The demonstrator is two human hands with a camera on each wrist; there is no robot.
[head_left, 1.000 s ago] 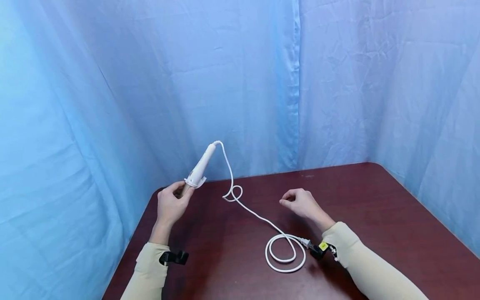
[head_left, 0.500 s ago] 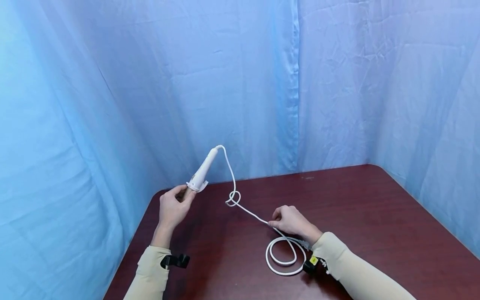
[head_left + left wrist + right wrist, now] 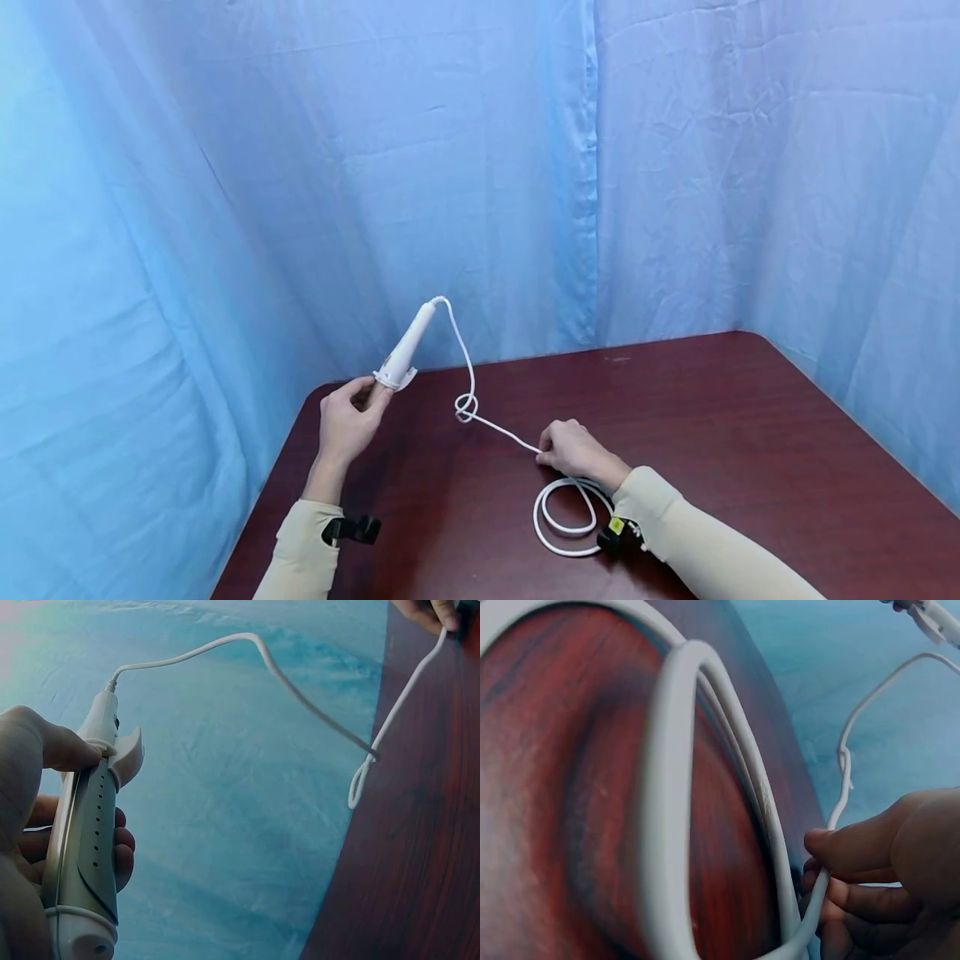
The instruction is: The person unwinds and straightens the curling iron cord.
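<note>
Curling iron (image 3: pixel 402 354) is grasped in the left hand (image 3: pixel 347 421), raised above the far-left corner of the dark red table (image 3: pixel 750 433). Its white cord (image 3: pixel 480 417) is pinched by the right hand (image 3: pixel 573 450) over that table and coils beside it; blue curtains (image 3: pixel 480 167) hang behind.

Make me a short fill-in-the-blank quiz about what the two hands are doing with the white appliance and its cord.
1. The left hand grips the white appliance with its cord end pointing ____.
2. The right hand pinches the white ____.
3. Near the right wrist the cord lies in a ____ on the table.
4. The curtain behind is ____.

Missing words: up; cord; loop; blue
</note>
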